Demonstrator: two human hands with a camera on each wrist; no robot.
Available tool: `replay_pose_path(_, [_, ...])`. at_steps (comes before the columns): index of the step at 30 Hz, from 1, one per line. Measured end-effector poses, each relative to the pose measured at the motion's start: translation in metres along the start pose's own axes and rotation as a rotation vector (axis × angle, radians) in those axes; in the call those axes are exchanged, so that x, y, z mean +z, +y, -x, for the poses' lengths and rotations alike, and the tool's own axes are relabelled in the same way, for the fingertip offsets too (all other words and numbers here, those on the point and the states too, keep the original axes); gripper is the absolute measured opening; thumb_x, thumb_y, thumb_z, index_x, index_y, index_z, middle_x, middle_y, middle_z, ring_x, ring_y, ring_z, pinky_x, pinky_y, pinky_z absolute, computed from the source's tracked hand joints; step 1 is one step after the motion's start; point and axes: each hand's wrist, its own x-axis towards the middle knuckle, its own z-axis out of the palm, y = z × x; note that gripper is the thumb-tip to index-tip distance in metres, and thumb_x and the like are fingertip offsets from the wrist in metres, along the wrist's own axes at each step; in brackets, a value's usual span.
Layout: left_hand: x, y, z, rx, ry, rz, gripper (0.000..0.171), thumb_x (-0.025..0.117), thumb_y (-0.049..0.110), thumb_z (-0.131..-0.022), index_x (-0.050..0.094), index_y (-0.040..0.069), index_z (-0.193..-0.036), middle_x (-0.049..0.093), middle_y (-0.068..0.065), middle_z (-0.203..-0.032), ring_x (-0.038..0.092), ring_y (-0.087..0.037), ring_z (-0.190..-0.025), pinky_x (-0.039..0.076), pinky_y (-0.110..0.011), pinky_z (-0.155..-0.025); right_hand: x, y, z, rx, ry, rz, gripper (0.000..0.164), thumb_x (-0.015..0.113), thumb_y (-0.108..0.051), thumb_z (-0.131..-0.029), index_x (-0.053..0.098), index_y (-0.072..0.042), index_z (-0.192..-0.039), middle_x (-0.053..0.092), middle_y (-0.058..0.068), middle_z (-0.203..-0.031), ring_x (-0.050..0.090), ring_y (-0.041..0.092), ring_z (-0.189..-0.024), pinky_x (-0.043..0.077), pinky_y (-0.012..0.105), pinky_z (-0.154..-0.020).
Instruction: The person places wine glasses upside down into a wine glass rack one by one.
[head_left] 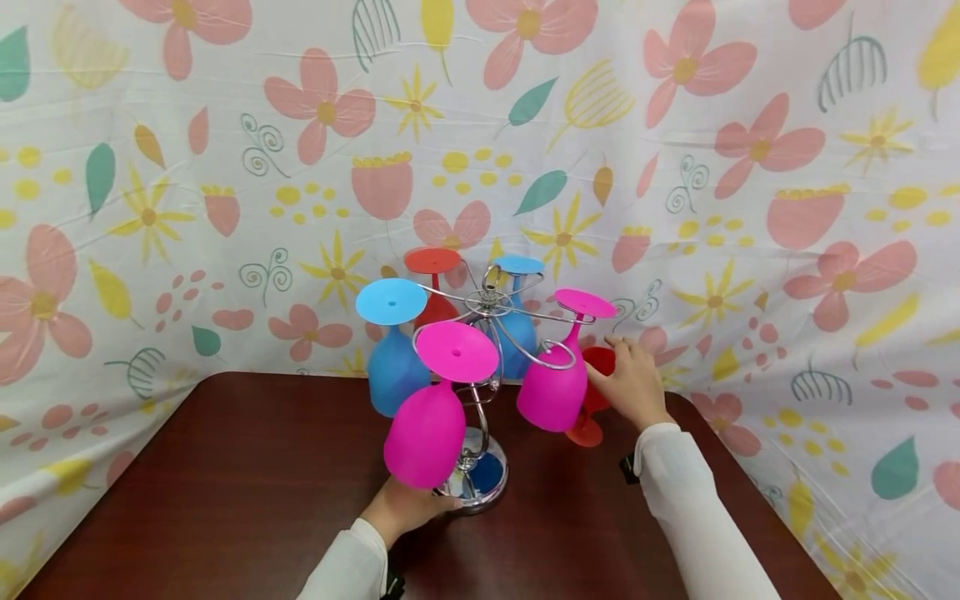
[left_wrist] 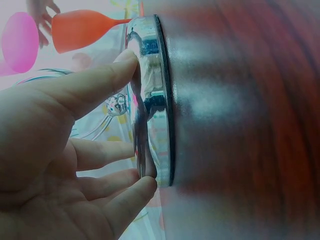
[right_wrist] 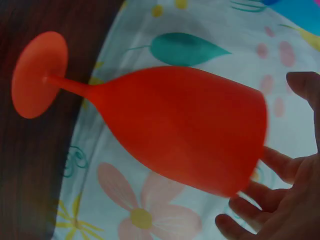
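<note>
A chrome goblet rack (head_left: 489, 302) stands on the table with goblets hung upside down from its wire loops. My left hand (head_left: 405, 504) grips the edge of its round shiny base (left_wrist: 155, 100), thumb on one side and fingers on the other. To the right of the rack, a red goblet (right_wrist: 185, 130) stands upright on its foot. Beside that goblet's rim is my right hand (head_left: 633, 383), its thumb and fingers spread apart; whether the fingertips touch the rim I cannot tell. Nearest the right hand on the rack hangs a pink goblet (head_left: 553, 387).
Also on the rack hang a front pink goblet (head_left: 426, 437), a left blue goblet (head_left: 397, 367), a rear blue goblet (head_left: 517, 337) and a rear red goblet (head_left: 435, 310). Behind the dark wooden table (head_left: 225, 483) hangs a flowered cloth (head_left: 187, 292).
</note>
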Motion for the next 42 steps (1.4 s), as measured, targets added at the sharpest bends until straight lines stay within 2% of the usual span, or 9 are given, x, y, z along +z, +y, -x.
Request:
replay_pose_path(6, [0.0, 0.003, -0.001, -0.004, -0.006, 0.036, 0.071, 0.086, 0.011, -0.078, 0.048, -0.006, -0.135, 0.056, -0.018, -0.128, 0.051, -0.038, -0.119, 0.048, -0.056, -0.093, 0.008, 0.003, -0.006, 0.059, -0.097, 0.058, 0.073, 0.061, -0.045, -0.095, 0.044, 0.004, -0.146, 0.038, 0.032, -0.145, 0.036, 0.054, -0.131, 0.033, 0.071, -0.102])
replay_pose_path(12, [-0.003, 0.008, -0.002, 0.01, -0.035, -0.032, 0.072, 0.086, 0.012, -0.078, 0.048, -0.007, -0.136, 0.055, -0.021, -0.131, 0.051, -0.04, -0.122, 0.044, -0.06, -0.098, 0.004, 0.005, -0.006, 0.084, -0.152, 0.027, 0.07, 0.051, -0.049, -0.1, 0.043, 0.002, -0.148, 0.04, 0.029, -0.142, 0.039, 0.053, -0.128, 0.036, 0.068, -0.101])
replay_pose_path(18, [-0.003, 0.007, -0.002, 0.009, -0.016, -0.03, 0.073, 0.086, 0.012, -0.078, 0.048, -0.008, -0.136, 0.055, -0.021, -0.132, 0.051, -0.039, -0.123, 0.044, -0.059, -0.099, -0.01, 0.003, -0.009, 0.102, -0.258, 0.054, 0.081, 0.053, -0.063, -0.094, 0.046, -0.002, -0.148, 0.046, 0.028, -0.14, 0.045, 0.048, -0.125, 0.039, 0.068, -0.098])
replay_pose_path(22, [-0.001, 0.005, -0.001, -0.006, -0.003, 0.006, 0.071, 0.087, 0.012, -0.078, 0.049, -0.007, -0.135, 0.057, -0.018, -0.128, 0.052, -0.038, -0.12, 0.046, -0.057, -0.095, -0.022, -0.002, -0.01, 0.123, -0.309, 0.057, 0.08, 0.059, -0.066, -0.089, 0.053, -0.005, -0.141, 0.056, 0.02, -0.128, 0.054, 0.04, -0.111, 0.045, 0.063, -0.087])
replay_pose_path(27, [-0.001, 0.005, 0.0, -0.001, -0.008, 0.005, 0.07, 0.087, 0.013, -0.078, 0.05, -0.006, -0.135, 0.057, -0.017, -0.128, 0.052, -0.038, -0.12, 0.047, -0.057, -0.094, -0.025, -0.006, -0.01, 0.131, -0.305, 0.078, 0.075, 0.062, -0.064, -0.088, 0.057, -0.006, -0.135, 0.061, 0.019, -0.12, 0.058, 0.037, -0.101, 0.047, 0.058, -0.079])
replay_pose_path(32, [-0.003, 0.007, -0.001, 0.004, -0.043, -0.07, 0.07, 0.085, 0.016, -0.08, 0.05, -0.006, -0.136, 0.056, -0.019, -0.132, 0.051, -0.039, -0.124, 0.045, -0.059, -0.098, -0.021, -0.002, -0.004, 0.122, -0.272, 0.116, 0.068, 0.056, -0.059, -0.093, 0.054, -0.006, -0.136, 0.057, 0.02, -0.127, 0.056, 0.039, -0.107, 0.044, 0.066, -0.083])
replay_pose_path(35, [-0.004, 0.009, -0.001, 0.014, -0.079, -0.117, 0.069, 0.083, 0.016, -0.083, 0.048, -0.006, -0.139, 0.054, -0.02, -0.136, 0.049, -0.04, -0.127, 0.042, -0.06, -0.101, -0.02, 0.001, 0.002, 0.124, -0.262, 0.131, 0.067, 0.052, -0.057, -0.095, 0.052, -0.008, -0.141, 0.052, 0.023, -0.135, 0.054, 0.042, -0.112, 0.043, 0.07, -0.086])
replay_pose_path(38, [-0.004, 0.011, 0.001, 0.03, -0.12, -0.161, 0.071, 0.08, 0.018, -0.085, 0.045, -0.005, -0.142, 0.051, -0.02, -0.14, 0.047, -0.038, -0.13, 0.041, -0.06, -0.103, -0.023, 0.004, 0.009, 0.124, -0.252, 0.133, 0.068, 0.047, -0.059, -0.097, 0.05, -0.009, -0.144, 0.05, 0.026, -0.136, 0.054, 0.044, -0.113, 0.045, 0.07, -0.083])
replay_pose_path(42, [-0.006, 0.018, 0.003, 0.054, -0.195, -0.218, 0.077, 0.077, 0.024, -0.088, 0.038, -0.007, -0.147, 0.044, -0.021, -0.147, 0.042, -0.039, -0.135, 0.039, -0.059, -0.106, -0.028, 0.004, 0.02, 0.138, -0.245, 0.086, 0.072, 0.039, -0.062, -0.099, 0.045, -0.009, -0.147, 0.05, 0.027, -0.138, 0.053, 0.046, -0.115, 0.042, 0.074, -0.083])
